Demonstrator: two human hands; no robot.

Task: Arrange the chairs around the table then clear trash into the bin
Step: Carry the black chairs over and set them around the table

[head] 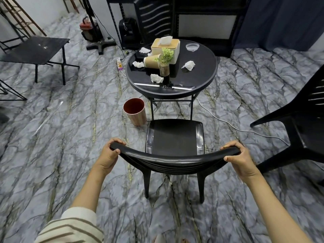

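Observation:
A black plastic chair (175, 135) stands right in front of me, its seat facing the round black table (201, 81). My left hand (109, 155) grips the left end of its curved backrest; my right hand (240, 159) grips the right end. On the table lie several crumpled tissues (156, 78), a tipped paper cup (152, 61) and a clear plastic lid (192, 47). A pink bin (135, 111) with a dark red inside stands on the floor left of the table's legs. A second black chair (301, 127) stands at the right edge.
A tissue box (168, 47) and a small potted plant (164, 65) also stand on the table. A white cable (233, 126) runs across the floor between the chairs. A low black table (35, 50) stands at the far left, black shelving (206, 23) behind.

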